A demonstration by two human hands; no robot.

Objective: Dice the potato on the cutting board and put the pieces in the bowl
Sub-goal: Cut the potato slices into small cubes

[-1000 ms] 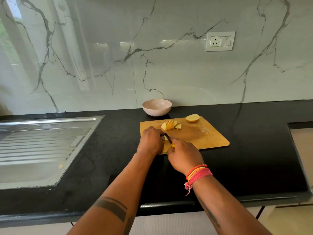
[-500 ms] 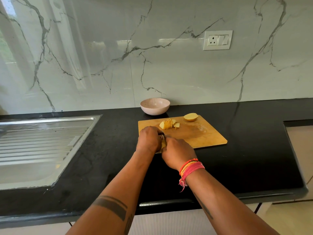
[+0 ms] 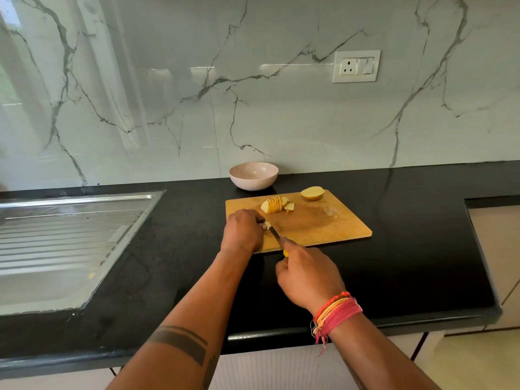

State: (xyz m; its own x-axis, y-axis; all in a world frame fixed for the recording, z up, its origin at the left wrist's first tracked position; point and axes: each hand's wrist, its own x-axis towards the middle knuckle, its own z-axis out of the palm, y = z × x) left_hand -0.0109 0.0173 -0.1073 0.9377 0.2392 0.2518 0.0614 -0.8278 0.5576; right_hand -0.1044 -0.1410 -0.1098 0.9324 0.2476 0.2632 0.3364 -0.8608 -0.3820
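Under the left hand (image 3: pixel 244 230), at the near left corner of the board (image 3: pixel 323 220), lies the bit of potato being cut now; only a pale sliver (image 3: pixel 267 224) of it shows past the curled fingers, which press down on it. The right hand (image 3: pixel 308 278) sits nearer the body, off the board's front edge, closed round a knife (image 3: pixel 275 233) with a yellow handle; the blade points up and left, its tip meeting the sliver at the left fingertips.

Beyond the left hand, toward the far edge, a sliced chunk (image 3: pixel 271 205) stands with its slices leaning together, and a few loose cut bits (image 3: pixel 289 206) lie just beside it on the right. Farther right and beyond both hands, an uncut half (image 3: pixel 312 192) rests near the board's far edge. The bowl (image 3: pixel 253 175) stands past the board, beyond the left hand, against the wall, and looks to have nothing in it.

My reading: the job is well short of halfway. One portion is sliced but not yet cross-cut into dice, one piece is under the blade, and the half is untouched. No pieces have gone to the bowl, so all the transfer remains.
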